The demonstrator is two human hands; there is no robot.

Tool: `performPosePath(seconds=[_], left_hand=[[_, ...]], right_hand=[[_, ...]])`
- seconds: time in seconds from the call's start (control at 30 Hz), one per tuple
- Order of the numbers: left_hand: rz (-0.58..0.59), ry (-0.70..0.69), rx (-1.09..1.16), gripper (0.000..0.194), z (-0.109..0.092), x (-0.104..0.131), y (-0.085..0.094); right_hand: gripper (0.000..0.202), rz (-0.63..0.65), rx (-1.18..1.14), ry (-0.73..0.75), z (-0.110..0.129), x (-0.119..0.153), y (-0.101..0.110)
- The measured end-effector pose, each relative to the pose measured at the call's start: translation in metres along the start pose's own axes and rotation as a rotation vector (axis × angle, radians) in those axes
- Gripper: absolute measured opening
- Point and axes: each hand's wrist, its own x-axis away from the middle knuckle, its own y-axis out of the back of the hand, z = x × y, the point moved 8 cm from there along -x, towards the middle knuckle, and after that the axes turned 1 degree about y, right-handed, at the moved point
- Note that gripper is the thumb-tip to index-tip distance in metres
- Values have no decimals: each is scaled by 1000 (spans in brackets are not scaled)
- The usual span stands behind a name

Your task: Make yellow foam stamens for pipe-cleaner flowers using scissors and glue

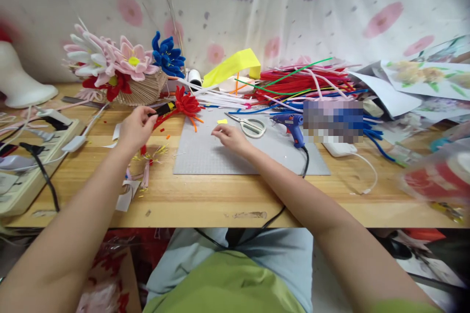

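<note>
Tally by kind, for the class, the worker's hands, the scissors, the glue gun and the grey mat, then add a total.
Left hand and right hand: 2
Scissors: 1
Glue gun: 1
Grey mat: 1
Total: 5

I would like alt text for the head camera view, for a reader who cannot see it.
A person's left hand pinches a slim black-and-yellow object beside a fuzzy red flower; the right hand is over a flat grey mat. Pale-handled metal scissors and a blue plastic glue gun lie there too.
</note>
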Motion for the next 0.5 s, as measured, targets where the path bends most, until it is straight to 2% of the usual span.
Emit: performPosePath(seconds=[0.1, 0.13, 0.2, 0.23, 0.3, 0.4, 0.5], left_hand=[[105, 117, -123, 29, 28, -5, 9], [144, 134, -162, 33, 33, -4, 9], [254, 119, -221, 39, 33, 4, 4], [314, 101, -245, 42, 32, 9, -1], [418, 68, -306, 44, 28, 20, -10], [451, 69, -425, 45, 28, 31, -17], [486, 46, -472, 47, 27, 34, -24]], right_hand=[[10, 125, 68, 61, 27, -13, -39], [11, 164, 54, 83, 34, -18, -53], [27, 242, -42, 125, 46, -29, -79], [33, 240, -95, 129, 48, -35, -88], [28, 181, -158, 97, 46, -46, -97], [4, 55, -186, -4, 32, -53, -98], [9, 48, -322, -83, 19, -50, -100]])
